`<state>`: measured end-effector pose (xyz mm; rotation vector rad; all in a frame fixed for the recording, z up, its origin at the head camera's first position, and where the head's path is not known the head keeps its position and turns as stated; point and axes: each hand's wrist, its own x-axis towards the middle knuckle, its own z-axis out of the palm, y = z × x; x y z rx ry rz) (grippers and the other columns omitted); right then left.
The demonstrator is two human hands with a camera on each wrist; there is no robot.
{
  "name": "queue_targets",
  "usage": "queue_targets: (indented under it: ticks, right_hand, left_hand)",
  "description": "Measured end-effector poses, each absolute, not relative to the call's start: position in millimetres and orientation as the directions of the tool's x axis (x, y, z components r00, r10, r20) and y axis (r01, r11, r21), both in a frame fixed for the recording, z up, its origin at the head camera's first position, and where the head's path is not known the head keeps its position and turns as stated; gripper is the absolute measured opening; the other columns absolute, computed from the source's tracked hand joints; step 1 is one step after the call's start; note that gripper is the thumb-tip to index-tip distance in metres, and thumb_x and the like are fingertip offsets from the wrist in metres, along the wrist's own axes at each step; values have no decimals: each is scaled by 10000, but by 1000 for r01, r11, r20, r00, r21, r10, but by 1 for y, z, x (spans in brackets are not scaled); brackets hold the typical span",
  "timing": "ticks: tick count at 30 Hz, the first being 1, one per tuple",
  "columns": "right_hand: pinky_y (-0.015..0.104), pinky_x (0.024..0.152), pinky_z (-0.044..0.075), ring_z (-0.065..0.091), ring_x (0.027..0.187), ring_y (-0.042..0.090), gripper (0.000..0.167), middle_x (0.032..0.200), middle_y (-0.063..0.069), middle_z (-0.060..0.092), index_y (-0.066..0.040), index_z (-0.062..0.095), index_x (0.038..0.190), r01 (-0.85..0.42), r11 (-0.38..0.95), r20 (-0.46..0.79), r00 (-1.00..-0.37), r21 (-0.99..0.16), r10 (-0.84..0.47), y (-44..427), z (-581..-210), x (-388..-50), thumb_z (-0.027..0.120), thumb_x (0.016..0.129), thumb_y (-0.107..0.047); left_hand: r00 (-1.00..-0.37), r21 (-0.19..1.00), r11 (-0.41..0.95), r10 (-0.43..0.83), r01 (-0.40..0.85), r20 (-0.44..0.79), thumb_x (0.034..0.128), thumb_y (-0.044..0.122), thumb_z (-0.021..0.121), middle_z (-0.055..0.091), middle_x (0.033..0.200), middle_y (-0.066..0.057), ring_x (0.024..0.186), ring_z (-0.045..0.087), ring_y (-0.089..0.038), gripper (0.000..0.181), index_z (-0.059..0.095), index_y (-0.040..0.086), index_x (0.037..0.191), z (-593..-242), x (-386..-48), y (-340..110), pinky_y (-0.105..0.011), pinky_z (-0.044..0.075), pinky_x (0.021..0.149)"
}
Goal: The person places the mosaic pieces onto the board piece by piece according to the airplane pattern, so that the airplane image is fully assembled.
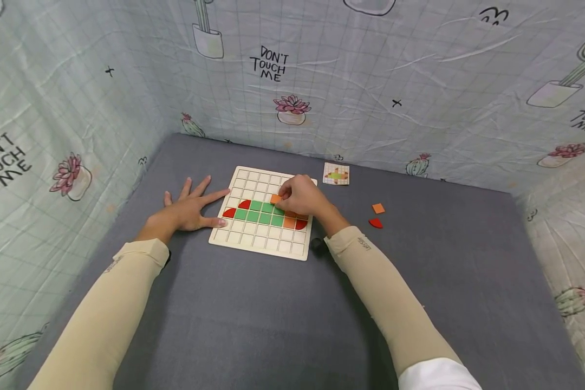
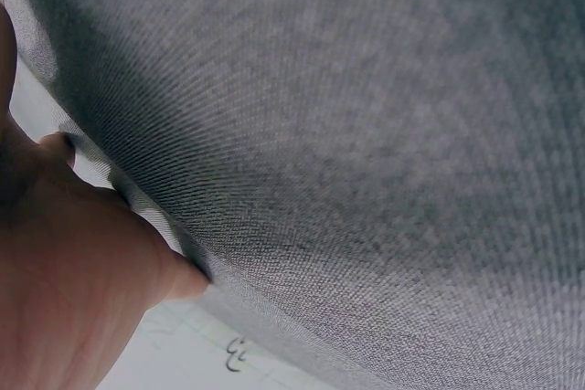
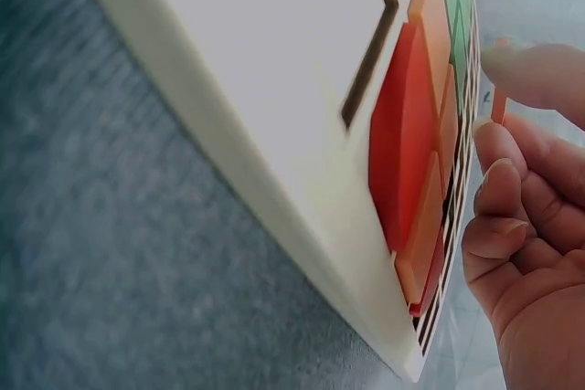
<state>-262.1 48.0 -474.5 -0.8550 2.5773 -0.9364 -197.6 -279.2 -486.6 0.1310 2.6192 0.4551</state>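
A pale gridded board (image 1: 253,241) lies on the grey table, with green square tiles (image 1: 259,217) in two rows across its middle. Red rounded pieces (image 1: 229,213) stand at the rows' ends, and an orange tile (image 1: 290,222) sits near the right end. Between thumb and fingers, my right hand (image 1: 303,196) pinches an orange square tile (image 1: 275,199) just above the upper green row; the right wrist view shows this tile (image 3: 500,102) edge-on. My left hand (image 1: 185,211) has its fingers spread, thumb and index finger touching the board's left edge. Some tiles are hidden behind the right hand.
Beyond the board's far right corner lies a small pattern card (image 1: 336,174). To the right, a loose orange square (image 1: 378,208) and a red rounded piece (image 1: 376,223) rest on the table (image 1: 443,260). Printed cloth walls (image 1: 331,81) rise around the table's back and sides.
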Motion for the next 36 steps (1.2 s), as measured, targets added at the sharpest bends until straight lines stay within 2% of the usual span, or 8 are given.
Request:
queue_targets:
  ticks: [8, 11, 18, 26, 32, 36]
  right_hand:
    - [344, 816, 563, 687, 820, 184, 186, 895, 76, 778, -34, 813, 1001, -443, 613, -50, -783, -654, -620, 42, -474, -262, 836, 889, -180]
    - [332, 810, 544, 668, 818, 178, 181, 897, 66, 772, -41, 811, 1003, -435, 624, -68, -783, -649, -618, 40, -474, -263, 835, 895, -184]
    - [303, 783, 504, 623, 805, 168, 176, 895, 58, 749, -51, 802, 1009, -423, 639, -91, -785, -643, -612, 36, -474, -264, 828, 910, -194]
    - [304, 767, 511, 623, 803, 174, 198, 900, 70, 749, -39, 803, 1029, -414, 633, -98, -783, -654, -614, 34, -474, -265, 832, 911, -194]
    - [316, 797, 508, 615, 800, 174, 175, 866, 60, 739, -43, 806, 992, -426, 628, -81, -784, -652, -616, 34, -477, -268, 838, 904, -190]
    - [320, 804, 512, 622, 797, 173, 177, 864, 61, 744, -42, 808, 996, -433, 628, -76, -783, -646, -618, 33, -478, -269, 837, 905, -191]
  left_hand:
    - [-883, 344, 939, 180, 23, -434, 654, 1023, 534, -164, 1776, -15, 1596, -245, -466, 1128, 140, 584, 1616, -487, -197, -278, -874, -162, 1094]
    - [-881, 345, 938, 176, 15, -440, 690, 988, 561, -170, 1774, -1, 1598, -250, -451, 1101, 140, 575, 1620, -484, -195, -276, -860, -154, 1116]
    - [-881, 337, 941, 185, 31, -435, 811, 853, 628, -150, 1776, -59, 1588, -235, -496, 1025, 164, 490, 1651, -473, -190, -271, -878, -140, 1100]
    - [-889, 354, 935, 188, 32, -417, 747, 925, 603, -167, 1775, -17, 1593, -239, -479, 1059, 144, 558, 1628, -485, -195, -276, -882, -146, 1091]
    - [-887, 334, 942, 179, 29, -426, 753, 923, 598, -191, 1769, 13, 1592, -260, -461, 1047, 134, 571, 1623, -491, -199, -277, -889, -135, 1086]
    - [-887, 330, 944, 178, 31, -427, 718, 959, 579, -197, 1767, 23, 1594, -268, -444, 1070, 124, 592, 1614, -495, -202, -280, -881, -145, 1094]
